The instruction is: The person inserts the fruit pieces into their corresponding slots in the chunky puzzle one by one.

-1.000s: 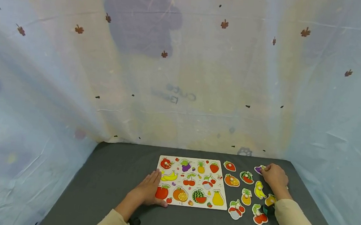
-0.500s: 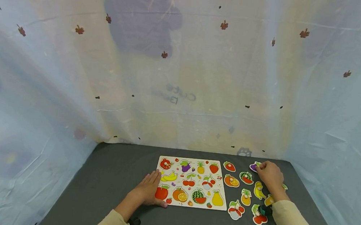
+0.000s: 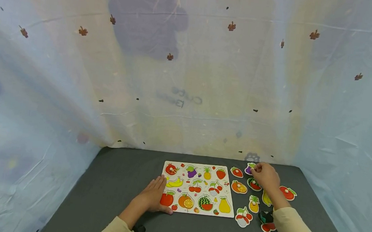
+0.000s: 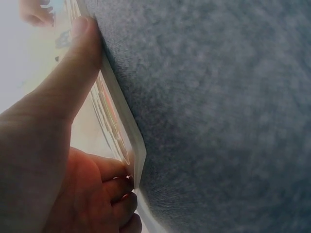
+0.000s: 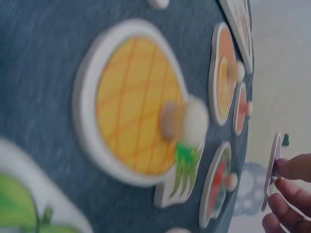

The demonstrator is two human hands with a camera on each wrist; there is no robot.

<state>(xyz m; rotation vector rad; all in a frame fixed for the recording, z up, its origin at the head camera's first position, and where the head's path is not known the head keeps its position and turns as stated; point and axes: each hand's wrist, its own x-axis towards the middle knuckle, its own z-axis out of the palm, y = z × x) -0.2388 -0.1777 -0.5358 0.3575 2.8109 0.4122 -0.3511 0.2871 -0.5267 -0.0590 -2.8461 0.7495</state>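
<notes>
Purple grape piece: pinched between thumb and fingertips of the right hand; over the last second it had been carried leftward, to between the strawberry piece and that hand, and was judged raised from the table.
Apple piece: uncovered as the arm was shifted; left lying at the far right.
Banana piece: partly hidden now by the forearm.
Board: unmoved, its left edge steadied by the left hand, whose fingers were laid nearly straight, with nothing clutched.
Grape picture: left uncovered near the board's far edge, well apart from its likeness.
Progress: matching judged brought closer by the carry, placement not yet made.
</notes>
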